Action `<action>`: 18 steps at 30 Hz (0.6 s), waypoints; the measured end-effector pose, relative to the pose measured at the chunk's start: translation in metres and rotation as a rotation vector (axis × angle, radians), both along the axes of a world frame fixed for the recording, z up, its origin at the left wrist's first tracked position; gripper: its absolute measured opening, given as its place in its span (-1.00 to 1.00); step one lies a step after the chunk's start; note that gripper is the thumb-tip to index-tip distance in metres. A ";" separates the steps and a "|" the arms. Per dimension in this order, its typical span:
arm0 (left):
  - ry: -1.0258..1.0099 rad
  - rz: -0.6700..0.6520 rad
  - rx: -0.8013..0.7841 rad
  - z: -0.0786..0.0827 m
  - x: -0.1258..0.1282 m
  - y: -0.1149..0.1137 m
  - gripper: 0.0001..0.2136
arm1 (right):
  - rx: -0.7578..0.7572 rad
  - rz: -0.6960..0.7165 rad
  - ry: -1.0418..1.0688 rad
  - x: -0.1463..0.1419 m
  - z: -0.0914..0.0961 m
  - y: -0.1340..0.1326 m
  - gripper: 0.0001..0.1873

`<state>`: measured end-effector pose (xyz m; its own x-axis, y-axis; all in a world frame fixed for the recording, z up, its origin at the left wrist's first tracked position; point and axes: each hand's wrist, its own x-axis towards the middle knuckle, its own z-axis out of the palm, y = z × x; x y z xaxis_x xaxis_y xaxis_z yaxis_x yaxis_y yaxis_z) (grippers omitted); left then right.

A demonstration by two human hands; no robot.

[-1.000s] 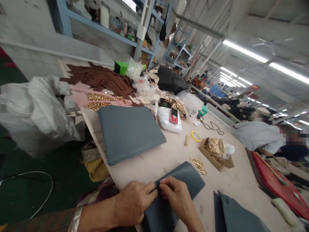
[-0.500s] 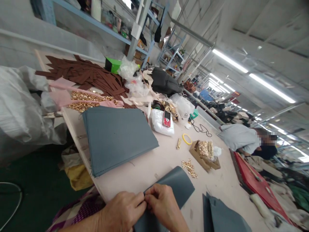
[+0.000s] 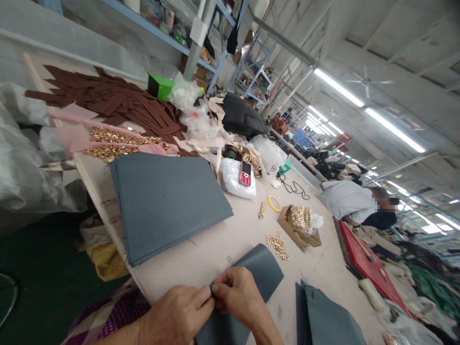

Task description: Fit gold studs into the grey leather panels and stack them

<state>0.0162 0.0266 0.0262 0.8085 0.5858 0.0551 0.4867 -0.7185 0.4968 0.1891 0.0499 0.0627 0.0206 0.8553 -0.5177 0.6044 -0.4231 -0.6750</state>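
I've got both hands low in my view, fingers bunched: the left hand (image 3: 185, 309) curled, thumb and finger pinching the near edge of a blue-grey sheet (image 3: 264, 270), and the right hand (image 3: 239, 294) pinching just beside it, fingertips almost meeting. Whether anything small sits between those fingertips, I can't tell. The sheet lies under them, its far end bowed up.

Edges now: the left rim of the surface (image 3: 247, 232) slants down toward the left forearm, a stack of sheets (image 3: 168, 203) close along it. Right of the hands I see a bare strip, then more blue-grey pieces (image 3: 330, 316). Ahead, loose gold bits (image 3: 277, 247) lie near the sheet's far end, an open cardboard box (image 3: 300, 240) behind them.

Farther up, a phone (image 3: 246, 173) on a white packet (image 3: 230, 179), brown strips (image 3: 118, 103) heaped far left; lamps (image 3: 338, 87) overhead, a grey-shirted person (image 3: 347, 199) bending off right.
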 end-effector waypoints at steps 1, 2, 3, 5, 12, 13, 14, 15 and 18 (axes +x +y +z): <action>-0.011 0.000 0.001 -0.001 0.000 0.000 -0.45 | -0.036 -0.016 0.003 -0.001 0.002 0.002 -0.89; -0.020 0.005 0.002 -0.001 0.000 0.000 -0.46 | -0.069 -0.025 0.000 -0.001 0.003 0.004 -0.91; -0.030 0.007 0.003 -0.002 0.000 0.000 -0.47 | -0.098 -0.028 -0.009 -0.002 0.005 0.007 -0.92; -0.037 0.003 0.003 -0.003 0.000 0.000 -0.49 | -0.143 -0.023 -0.030 -0.003 0.009 0.010 -0.92; -0.007 0.018 0.006 -0.008 0.000 -0.001 -0.41 | -0.166 -0.047 0.004 -0.001 0.009 0.016 -0.88; -0.006 0.023 0.017 -0.009 0.000 -0.001 -0.40 | -0.160 -0.058 0.021 -0.001 0.007 0.016 -0.88; -0.009 0.033 0.028 -0.010 0.000 -0.002 -0.39 | -0.148 -0.067 0.042 0.000 0.005 0.015 -0.88; -0.016 0.052 0.039 -0.011 0.000 -0.002 -0.39 | -0.129 -0.075 0.063 0.001 0.004 0.014 -0.90; -0.088 0.133 0.078 -0.017 -0.002 -0.002 -0.40 | -0.011 -0.101 0.114 0.008 0.012 0.002 -0.94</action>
